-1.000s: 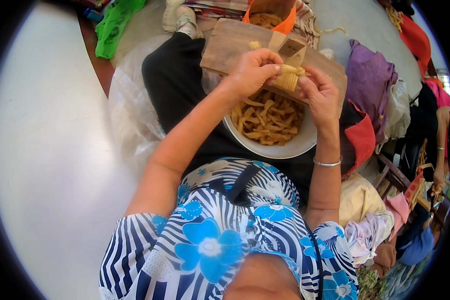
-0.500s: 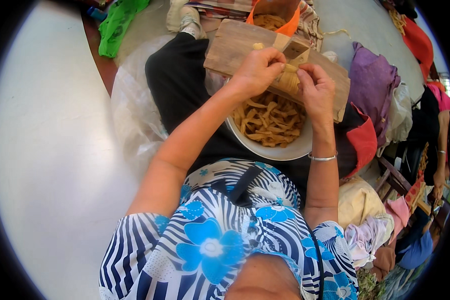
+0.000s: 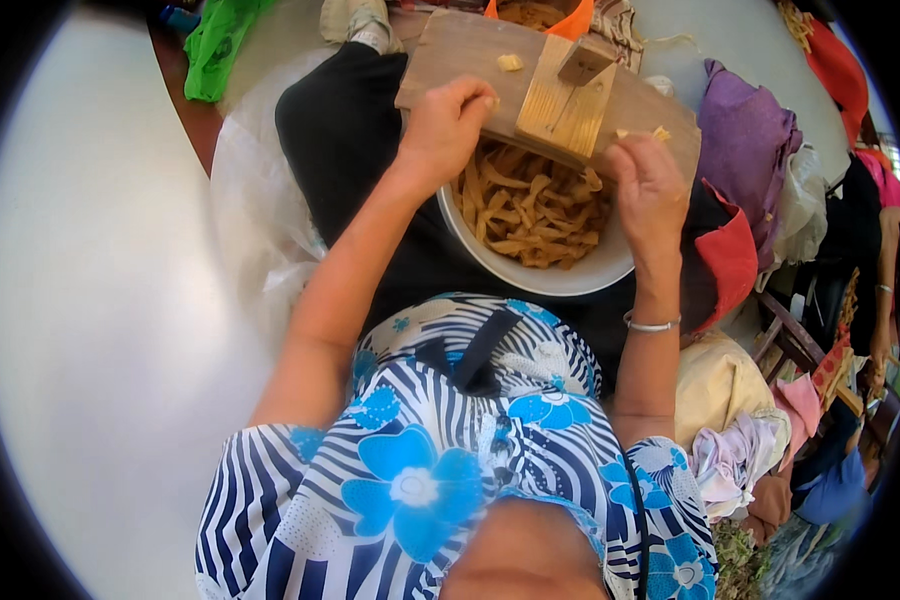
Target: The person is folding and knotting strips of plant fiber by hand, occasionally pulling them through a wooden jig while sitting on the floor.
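A wooden board (image 3: 448, 62) lies across my lap over a white bowl (image 3: 533, 283) full of tan, ribbon-like strips (image 3: 542, 215). On the board a paler wood block (image 3: 560, 92) carries a small upright brown piece and a thin dark line, maybe a wire. My left hand (image 3: 444, 132) is closed in a pinch over the board's left part; what it pinches, if anything, is hidden. Beside the block's right side, my right hand (image 3: 650, 190) is also closed, its fingertips curled in. Small yellowish bits show by those fingertips, whether held or lying there I cannot tell.
An orange container (image 3: 568, 20) with more tan strips stands beyond the board. One yellowish scrap (image 3: 510, 62) rests on the board. Purple cloth (image 3: 740, 130) and a red cloth (image 3: 727, 262) lie at right; a clear plastic sheet (image 3: 255, 190) at left. Another person's arm (image 3: 884, 290) shows far right.
My hands were together over the block with a tan strip between them. Now they are apart, left and right of it, and the strip no longer spans the block.
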Available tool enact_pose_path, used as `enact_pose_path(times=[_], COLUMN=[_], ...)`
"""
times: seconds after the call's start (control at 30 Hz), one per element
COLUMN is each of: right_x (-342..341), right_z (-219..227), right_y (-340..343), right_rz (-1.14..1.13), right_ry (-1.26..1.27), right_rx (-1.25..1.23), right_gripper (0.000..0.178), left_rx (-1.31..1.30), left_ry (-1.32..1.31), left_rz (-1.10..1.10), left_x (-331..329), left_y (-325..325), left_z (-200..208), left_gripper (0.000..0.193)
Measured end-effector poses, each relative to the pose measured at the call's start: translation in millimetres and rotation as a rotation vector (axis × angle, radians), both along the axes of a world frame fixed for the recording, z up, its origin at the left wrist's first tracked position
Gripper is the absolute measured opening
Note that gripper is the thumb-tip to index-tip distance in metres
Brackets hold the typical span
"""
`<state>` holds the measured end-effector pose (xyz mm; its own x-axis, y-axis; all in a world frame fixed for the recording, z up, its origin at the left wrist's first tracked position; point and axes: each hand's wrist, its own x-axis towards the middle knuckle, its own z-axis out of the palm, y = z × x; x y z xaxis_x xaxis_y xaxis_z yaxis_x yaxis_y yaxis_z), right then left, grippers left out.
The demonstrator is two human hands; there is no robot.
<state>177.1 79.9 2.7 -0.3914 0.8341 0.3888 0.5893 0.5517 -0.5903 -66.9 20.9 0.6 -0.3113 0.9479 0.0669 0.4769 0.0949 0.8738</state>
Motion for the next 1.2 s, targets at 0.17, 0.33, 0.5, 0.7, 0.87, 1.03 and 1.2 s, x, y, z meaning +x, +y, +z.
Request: enact_pose_path(times=[0.17, 0.33, 0.5, 0.7, 0.87, 1.03, 1.2], right_x=[21, 25, 10, -24, -73, -58, -28], right_z=[-29, -36, 1, -49, -87, -50, 20], right_y=[44, 29, -42, -46, -42, -50, -73], right_rz=[-0.135, -0.124, 0.015, 0.233, 0.275, 0.424, 0.405], right_ry=[-0.179, -0.188, -0.199, -0.469, -0.699, -0.277, 0.328], right_rx=[0.101, -0.150, -0.592, -0.433, -0.062, 0.070, -0.899], right_gripper=[0.022, 0.022, 0.022, 0.028, 0.019, 0.011, 0.012], left_rx=[0.011, 0.133, 0.216, 0.086, 0.072, 0.157, 0.079], left_ry=[0.038, 0.147, 0.073, 0.232, 0.165, 0.027, -0.267], left_rz=[0.081, 0.122, 0.095, 0.149, 0.138, 0.054, -0.290], left_x=[-9, -20, -26, -1, 3, 1, 37], left_y=[17, 40, 48, 41, 32, 0, -43], left_z=[17, 5, -18, 3, 9, 10, 31], left_gripper=[0.014, 0.010, 0.014, 0.022, 0.023, 0.025, 0.024])
